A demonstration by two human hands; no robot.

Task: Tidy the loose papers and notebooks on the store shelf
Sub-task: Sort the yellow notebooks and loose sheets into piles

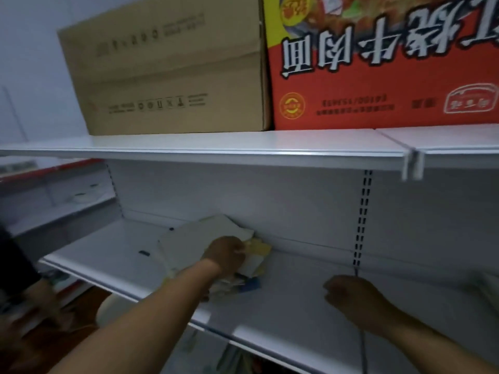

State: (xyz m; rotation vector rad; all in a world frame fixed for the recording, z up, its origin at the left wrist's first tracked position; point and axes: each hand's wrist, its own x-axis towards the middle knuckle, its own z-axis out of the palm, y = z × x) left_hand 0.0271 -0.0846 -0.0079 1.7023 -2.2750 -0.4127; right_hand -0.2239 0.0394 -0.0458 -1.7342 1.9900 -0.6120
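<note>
A loose pile of papers and notebooks (194, 240) lies on the white middle shelf (108, 255), against the back panel. White sheets are on top, and yellow paper (260, 248) and a blue piece (251, 286) stick out at the right. My left hand (226, 253) rests on the pile's right side, fingers curled over the papers. My right hand (351, 295) hovers above the bare shelf to the right, loosely closed, holding nothing that I can see.
A brown cardboard box (167, 68) and a red printed carton (378, 63) stand on the upper shelf (243, 143). A slotted upright (361, 211) runs down the back panel. A thin cord (361, 344) hangs near my right wrist. Lower shelves show at the left.
</note>
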